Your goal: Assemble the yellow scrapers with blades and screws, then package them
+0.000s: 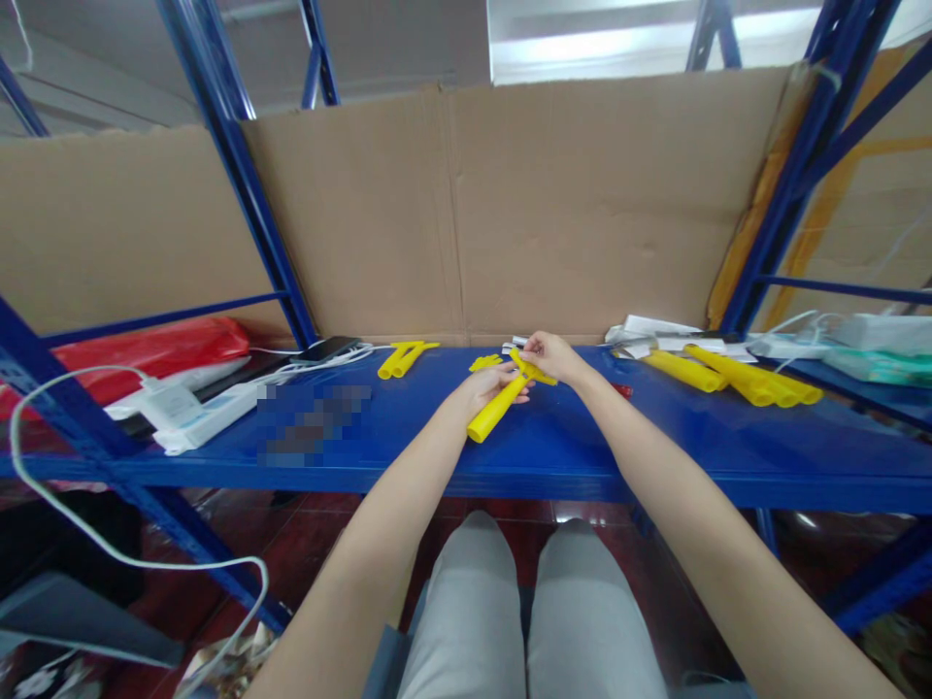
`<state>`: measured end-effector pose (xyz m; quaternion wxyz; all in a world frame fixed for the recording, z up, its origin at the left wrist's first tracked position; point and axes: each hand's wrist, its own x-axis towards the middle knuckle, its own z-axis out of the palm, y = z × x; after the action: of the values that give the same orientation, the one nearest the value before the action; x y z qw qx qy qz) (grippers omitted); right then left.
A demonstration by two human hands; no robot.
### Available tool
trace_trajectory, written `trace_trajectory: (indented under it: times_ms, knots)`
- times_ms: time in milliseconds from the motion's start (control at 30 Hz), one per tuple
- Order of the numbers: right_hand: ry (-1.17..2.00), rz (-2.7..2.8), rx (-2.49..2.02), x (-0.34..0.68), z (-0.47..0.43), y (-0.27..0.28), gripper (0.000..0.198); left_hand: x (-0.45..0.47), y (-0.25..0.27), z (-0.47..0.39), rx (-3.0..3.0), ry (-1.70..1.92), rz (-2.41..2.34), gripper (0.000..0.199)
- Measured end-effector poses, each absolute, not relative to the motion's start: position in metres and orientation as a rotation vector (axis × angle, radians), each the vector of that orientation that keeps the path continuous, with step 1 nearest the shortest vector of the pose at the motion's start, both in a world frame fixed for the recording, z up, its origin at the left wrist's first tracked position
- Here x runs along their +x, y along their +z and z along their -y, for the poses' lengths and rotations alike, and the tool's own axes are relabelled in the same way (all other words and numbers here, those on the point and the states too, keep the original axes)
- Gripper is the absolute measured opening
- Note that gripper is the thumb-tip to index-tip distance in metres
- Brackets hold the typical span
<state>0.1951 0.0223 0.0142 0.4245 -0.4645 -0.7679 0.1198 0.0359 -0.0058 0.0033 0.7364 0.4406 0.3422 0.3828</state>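
Observation:
My left hand grips a yellow plastic tube that slants down to the left above the blue shelf. My right hand pinches a small yellow piece at the tube's upper end. Both hands meet over the middle of the shelf. A small yellow part lies just behind my left hand.
Two joined yellow pieces lie at the back left, several yellow tubes at the right beside white boxes. A phone, white cables and a power strip sit left. Cardboard backs the shelf; blue posts flank it.

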Motion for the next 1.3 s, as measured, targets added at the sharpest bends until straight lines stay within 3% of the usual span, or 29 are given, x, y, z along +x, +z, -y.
trace_trajectory:
  times_ms: [233, 700, 1300]
  knots:
    - [0.148, 2.096, -1.279, 0.1986, -0.0168, 0.0206, 0.014, 0.0339, 0.0003, 0.0010, 0.976, 0.840, -0.743, 0.051]
    - [0.146, 2.103, -1.271, 0.1971, -0.0155, 0.0210, 0.013, 0.0348, 0.0003, 0.0029, 1.018, 0.838, -0.742, 0.059]
    - [0.101, 2.124, -1.083, 0.1925, -0.0145, 0.0153, 0.010, 0.0354, 0.0027, 0.0043, 0.897, 0.878, -0.720, 0.044]
